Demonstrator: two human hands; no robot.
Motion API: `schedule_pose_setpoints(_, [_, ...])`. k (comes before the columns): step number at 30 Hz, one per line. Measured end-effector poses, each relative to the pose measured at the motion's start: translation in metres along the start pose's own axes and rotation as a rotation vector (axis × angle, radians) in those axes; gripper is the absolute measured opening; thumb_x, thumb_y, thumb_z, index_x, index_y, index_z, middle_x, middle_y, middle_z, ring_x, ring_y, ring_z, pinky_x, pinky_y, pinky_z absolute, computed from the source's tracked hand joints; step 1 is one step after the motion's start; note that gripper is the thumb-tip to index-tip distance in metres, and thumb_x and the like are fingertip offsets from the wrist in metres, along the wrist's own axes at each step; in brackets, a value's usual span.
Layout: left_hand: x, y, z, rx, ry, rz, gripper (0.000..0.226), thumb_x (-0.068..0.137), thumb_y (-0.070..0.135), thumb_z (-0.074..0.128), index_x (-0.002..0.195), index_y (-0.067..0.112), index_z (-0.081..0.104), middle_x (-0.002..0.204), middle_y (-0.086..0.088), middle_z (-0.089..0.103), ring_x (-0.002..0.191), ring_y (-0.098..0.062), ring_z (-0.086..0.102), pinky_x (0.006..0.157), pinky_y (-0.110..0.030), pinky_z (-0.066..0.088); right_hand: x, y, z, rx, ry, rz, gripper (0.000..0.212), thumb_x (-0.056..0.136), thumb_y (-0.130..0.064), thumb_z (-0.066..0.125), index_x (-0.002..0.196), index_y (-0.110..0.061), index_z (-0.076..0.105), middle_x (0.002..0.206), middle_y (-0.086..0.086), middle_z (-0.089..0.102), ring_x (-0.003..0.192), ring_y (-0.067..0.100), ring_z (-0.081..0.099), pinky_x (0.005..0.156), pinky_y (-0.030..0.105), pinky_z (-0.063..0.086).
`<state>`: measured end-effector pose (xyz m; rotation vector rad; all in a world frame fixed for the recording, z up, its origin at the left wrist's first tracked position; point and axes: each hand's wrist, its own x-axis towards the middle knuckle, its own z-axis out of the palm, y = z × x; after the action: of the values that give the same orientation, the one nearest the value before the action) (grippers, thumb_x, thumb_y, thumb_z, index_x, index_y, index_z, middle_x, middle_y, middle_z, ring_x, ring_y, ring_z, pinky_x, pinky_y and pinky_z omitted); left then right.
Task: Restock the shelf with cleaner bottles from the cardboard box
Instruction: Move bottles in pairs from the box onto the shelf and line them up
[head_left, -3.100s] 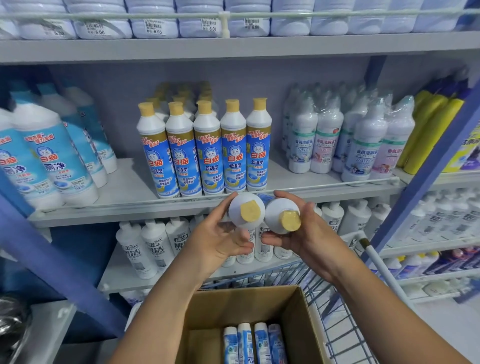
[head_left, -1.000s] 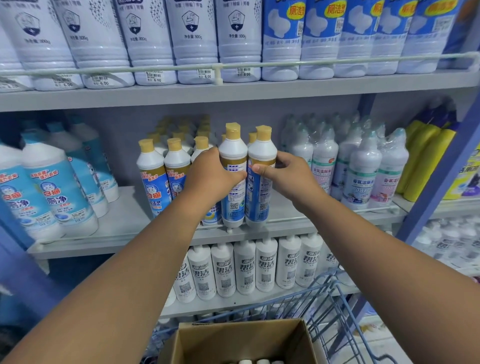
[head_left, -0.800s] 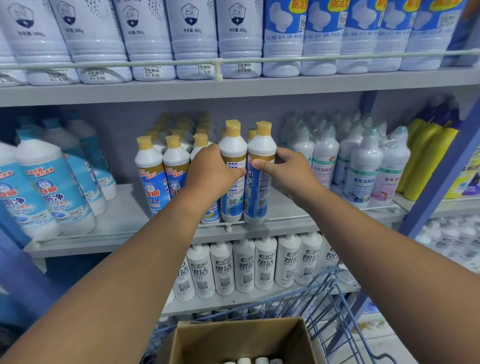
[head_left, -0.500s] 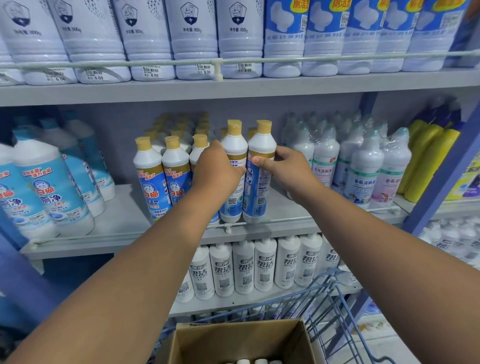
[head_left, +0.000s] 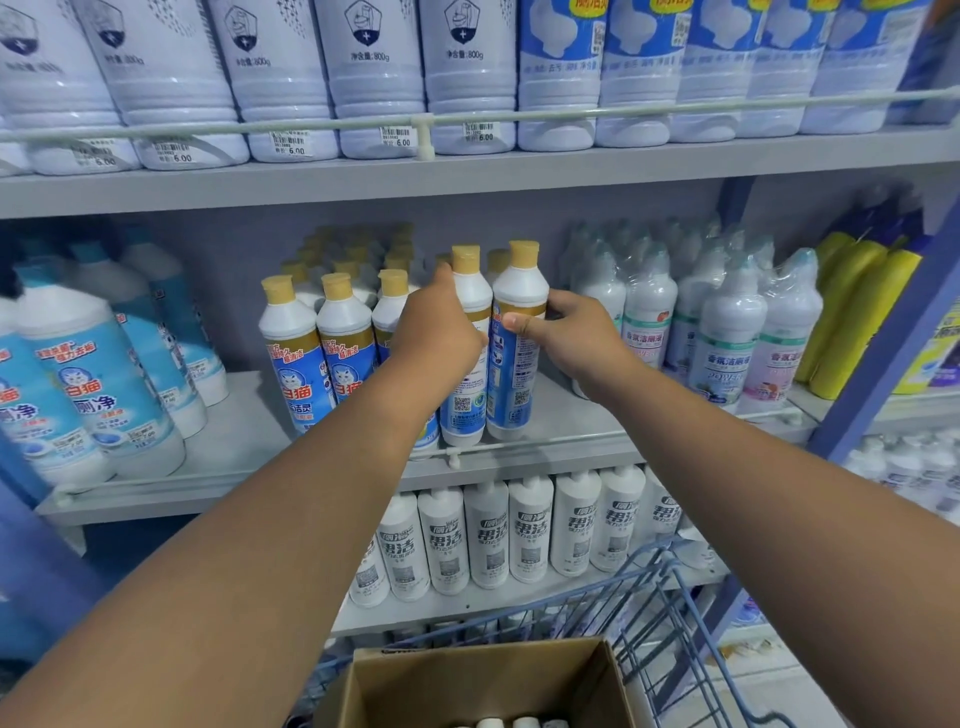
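Two arms reach up from the bottom of the frame to the middle shelf (head_left: 519, 457). The left hand (head_left: 436, 338) is wrapped round one cleaner bottle (head_left: 467, 374) with a yellow cap. The right hand (head_left: 569, 338) is wrapped round a second cleaner bottle (head_left: 517, 364), just to the right of the first, with the thumb across its front. Both bottles stand upright, side by side and touching, at the front edge of the shelf, near the middle of the frame. Their back labels face the camera.

To the left of them stands a row of bottles of the same kind (head_left: 317, 358), white with blue labels and yellow caps. More yellow caps show behind, deeper in the shelf.

At the left side of the frame stand big light blue bottles (head_left: 88, 395). To the right of the hands are white bottles in clear wrap (head_left: 727, 332), and at the far right are yellow bottles (head_left: 852, 312).

The top shelf (head_left: 467, 176) holds large white bottles (head_left: 270, 78) with small price stickers near their bottoms. The lower shelf has a row of small white bottles (head_left: 488, 535).

At the bottom middle of the frame is the cardboard box (head_left: 483, 680), open at the top. A few bottle tops (head_left: 511, 723) peek out inside it. The box sits in a blue wire cart (head_left: 670, 623).
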<state>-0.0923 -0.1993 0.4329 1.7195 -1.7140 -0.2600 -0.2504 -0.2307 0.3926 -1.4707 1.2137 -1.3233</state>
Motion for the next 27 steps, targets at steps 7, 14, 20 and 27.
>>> schedule_pose_setpoints(7, [0.003, -0.008, 0.014, 0.018, 0.018, -0.034, 0.059, 0.082, 0.012, 0.076, 0.132, 0.016, 0.045, 0.113, -0.01, 0.064, 0.096, -0.033, 0.065, 0.076, -0.043, 0.058, -0.002, 0.013, 0.002, -0.042, -0.019, 0.017, 0.034, 0.078, -0.028, 0.084, 0.11, -0.02, 0.075, 0.1, -0.003, 0.077, 0.098, 0.017, 0.072, 0.092, 0.047, 0.058])
schedule_pose_setpoints(14, [0.003, -0.012, 0.017, 0.071, 0.072, -0.002, 0.044, 0.082, 0.031, 0.079, 0.117, 0.015, 0.058, 0.107, -0.008, 0.068, 0.095, -0.031, 0.065, 0.069, -0.035, 0.043, 0.0, 0.011, 0.001, -0.092, -0.021, 0.032, 0.033, 0.08, -0.028, 0.083, 0.111, -0.02, 0.075, 0.098, -0.006, 0.076, 0.096, 0.014, 0.071, 0.088, 0.039, 0.058])
schedule_pose_setpoints(20, [-0.006, -0.008, 0.017, 0.335, 0.155, 0.021, 0.052, 0.08, 0.053, 0.076, 0.112, 0.013, 0.06, 0.097, -0.007, 0.069, 0.088, -0.029, 0.065, 0.06, -0.033, 0.04, -0.004, 0.01, 0.001, -0.147, -0.025, 0.017, 0.033, 0.08, -0.027, 0.083, 0.111, -0.019, 0.074, 0.092, -0.009, 0.073, 0.089, 0.009, 0.068, 0.076, 0.028, 0.053])
schedule_pose_setpoints(27, [-0.011, -0.001, 0.011, 0.468, 0.174, 0.017, 0.056, 0.081, 0.057, 0.073, 0.118, 0.017, 0.059, 0.108, -0.007, 0.067, 0.096, -0.028, 0.065, 0.062, -0.032, 0.039, -0.007, 0.008, 0.0, -0.236, -0.019, -0.01, 0.038, 0.08, -0.034, 0.083, 0.113, -0.018, 0.072, 0.097, -0.007, 0.073, 0.091, 0.009, 0.068, 0.081, 0.032, 0.055])
